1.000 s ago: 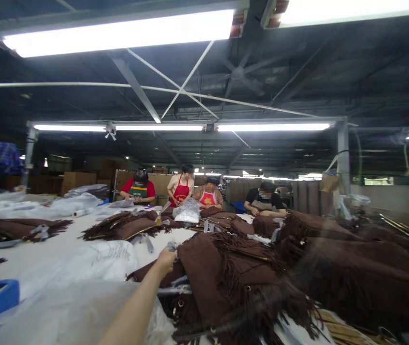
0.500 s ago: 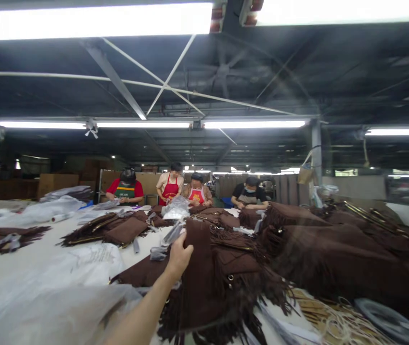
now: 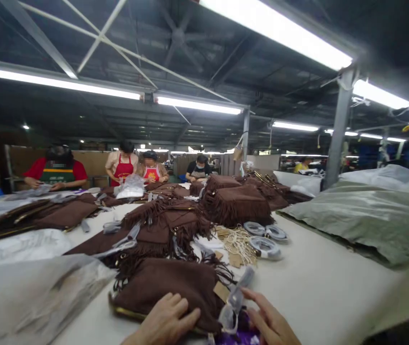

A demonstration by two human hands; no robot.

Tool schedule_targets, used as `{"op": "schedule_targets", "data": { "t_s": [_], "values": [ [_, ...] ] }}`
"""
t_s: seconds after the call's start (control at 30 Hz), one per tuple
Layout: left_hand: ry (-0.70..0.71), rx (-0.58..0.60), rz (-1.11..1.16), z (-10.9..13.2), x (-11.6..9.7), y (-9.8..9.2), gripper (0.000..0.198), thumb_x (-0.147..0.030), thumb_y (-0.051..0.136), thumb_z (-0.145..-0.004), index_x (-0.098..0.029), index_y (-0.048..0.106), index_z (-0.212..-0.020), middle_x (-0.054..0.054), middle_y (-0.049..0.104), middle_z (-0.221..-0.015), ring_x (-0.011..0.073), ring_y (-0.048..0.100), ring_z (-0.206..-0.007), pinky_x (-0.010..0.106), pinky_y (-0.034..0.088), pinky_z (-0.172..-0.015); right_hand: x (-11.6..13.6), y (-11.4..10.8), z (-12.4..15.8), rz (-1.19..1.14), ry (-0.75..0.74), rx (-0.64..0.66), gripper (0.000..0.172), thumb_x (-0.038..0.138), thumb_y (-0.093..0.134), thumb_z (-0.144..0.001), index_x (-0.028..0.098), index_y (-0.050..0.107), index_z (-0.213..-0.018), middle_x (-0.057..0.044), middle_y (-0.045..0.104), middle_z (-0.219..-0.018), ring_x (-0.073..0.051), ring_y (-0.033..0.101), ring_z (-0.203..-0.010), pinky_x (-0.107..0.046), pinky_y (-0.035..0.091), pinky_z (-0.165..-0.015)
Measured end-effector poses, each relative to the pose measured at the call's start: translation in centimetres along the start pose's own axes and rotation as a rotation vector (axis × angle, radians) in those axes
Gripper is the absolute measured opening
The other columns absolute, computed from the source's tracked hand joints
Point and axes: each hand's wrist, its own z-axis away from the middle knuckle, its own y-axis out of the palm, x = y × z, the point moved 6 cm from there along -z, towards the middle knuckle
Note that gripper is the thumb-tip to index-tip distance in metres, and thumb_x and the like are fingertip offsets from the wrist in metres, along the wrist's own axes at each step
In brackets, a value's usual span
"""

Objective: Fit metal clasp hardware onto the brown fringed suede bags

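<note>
A dark brown fringed bag (image 3: 168,282) with a gold zip edge lies on the table right in front of me. My left hand (image 3: 170,316) rests on its near side, fingers spread over the fabric. At the bag's right end, my right hand (image 3: 271,321) has thumb and forefinger apart, the forefinger touching a piece wrapped in clear plastic (image 3: 235,299). Beside that piece shows a small tan tag (image 3: 221,291). Something purple and shiny (image 3: 238,338) lies below, partly hidden by the right hand.
More brown fringed bags (image 3: 240,203) are heaped beyond. Stringed tan tags (image 3: 238,242) and plastic-wrapped coils (image 3: 265,247) lie to their right. Translucent plastic sheeting (image 3: 20,292) covers the left, a greenish sheet (image 3: 377,211) the right. Several co-workers sit or stand across the white table (image 3: 308,268).
The view has swung right and down. My left hand, earlier reaching out to a brown bag on the heap, is now close in on a bag before me. My right hand has come into view.
</note>
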Motion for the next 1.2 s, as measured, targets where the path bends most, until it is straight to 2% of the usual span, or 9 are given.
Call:
{"op": "schedule_targets", "data": {
  "t_s": [0.1,0.17,0.27,0.37,0.53,0.7,0.97,1.07,1.2],
  "values": [
    [-0.19,0.069,0.072,1.1,-0.5,0.8,0.051,-0.01,0.051,-0.086,-0.028,0.05,-0.134,0.009,0.061,-0.108,0.0257,0.055,-0.098,0.038,0.044,-0.086,4.0,0.9,0.9,0.195,-0.265,0.04,0.047,0.038,0.049,-0.09,0.02,0.058,-0.132,-0.014,0.055,-0.138,-0.027,0.06,-0.116,-0.037,0.049,-0.1],
    [-0.257,0.101,0.145,1.1,-1.6,-0.7,0.046,-0.009,0.053,-0.081,-0.025,0.057,-0.124,0.01,0.06,-0.113,0.0271,0.055,-0.102,0.04,0.045,-0.088,6.5,2.1,1.2,0.344,-0.346,0.164,0.041,0.027,0.049,-0.089,0.021,0.061,-0.128,-0.014,0.048,-0.146,-0.028,0.047,-0.132,-0.04,0.04,-0.109],
    [-0.346,0.188,0.29,0.2,-4.2,-2.3,0.026,-0.023,0.057,-0.083,-0.018,0.064,-0.107,0.013,0.063,-0.113,0.0303,0.058,-0.103,0.042,0.048,-0.088,8.8,3.9,1.1,0.522,-0.38,0.292,0.039,0.015,0.051,-0.086,0.019,0.064,-0.123,-0.014,0.06,-0.132,-0.029,0.053,-0.123,-0.043,0.044,-0.105],
    [-0.477,0.308,0.351,-1.1,-6.3,-1.5,0.039,-0.039,0.065,-0.079,-0.011,0.065,-0.107,0.021,0.067,-0.109,0.0378,0.062,-0.102,0.048,0.05,-0.085,9.1,5.4,0.5,0.663,-0.366,0.295,0.031,0.012,0.06,-0.08,0.019,0.068,-0.109,-0.01,0.068,-0.11,-0.031,0.06,-0.107,-0.044,0.05,-0.093],
    [-0.505,0.298,0.32,-2.2,-7.0,-0.1,0.027,-0.017,0.064,-0.076,-0.01,0.068,-0.103,0.023,0.07,-0.1,0.0361,0.066,-0.097,0.048,0.051,-0.082,7.2,6.7,-0.3,0.828,-0.37,0.246,0.029,0.005,0.061,-0.078,0.021,0.067,-0.101,-0.007,0.069,-0.103,-0.029,0.061,-0.103,-0.038,0.051,-0.087],
    [-0.522,0.275,0.244,0.6,-2.4,-2.1,0.02,-0.013,0.054,-0.084,-0.015,0.07,-0.097,0.017,0.073,-0.099,0.032,0.067,-0.097,0.043,0.049,-0.084,5.5,6.2,-0.8,0.828,-0.444,0.269,0.023,0.002,0.059,-0.08,0.023,0.064,-0.088,-0.002,0.069,-0.101,-0.022,0.063,-0.097,-0.029,0.05,-0.082],
    [-0.797,0.353,0.071,13.3,11.1,-3.9,0.022,-0.014,0.048,-0.086,-0.014,0.07,-0.089,0.018,0.072,-0.096,0.0358,0.067,-0.094,0.045,0.049,-0.079,3.5,3.9,-1.8,0.805,-0.472,0.23,0.019,0.008,0.053,-0.084,0.025,0.062,-0.082,0.0,0.068,-0.09,-0.019,0.064,-0.085,-0.026,0.049,-0.073],
    [-0.727,0.276,0.075,14.7,10.9,-3.4,0.023,-0.014,0.048,-0.085,-0.015,0.068,-0.096,0.015,0.068,-0.105,0.0332,0.062,-0.1,0.045,0.047,-0.086,3.8,3.7,-1.8,0.814,-0.544,0.189,0.023,0.006,0.051,-0.08,0.025,0.063,-0.084,-0.002,0.067,-0.092,-0.02,0.065,-0.084,-0.028,0.051,-0.073],
    [-0.597,0.032,0.141,12.3,7.2,-2.9,0.033,-0.005,0.044,-0.083,-0.019,0.063,-0.106,0.01,0.061,-0.117,0.0253,0.055,-0.109,0.039,0.043,-0.095,5.5,5.6,-1.3,0.741,-0.763,0.142,0.041,0.005,0.053,-0.076,0.031,0.066,-0.105,-0.004,0.07,-0.106,-0.025,0.067,-0.094,-0.033,0.054,-0.08]
  ]
}}
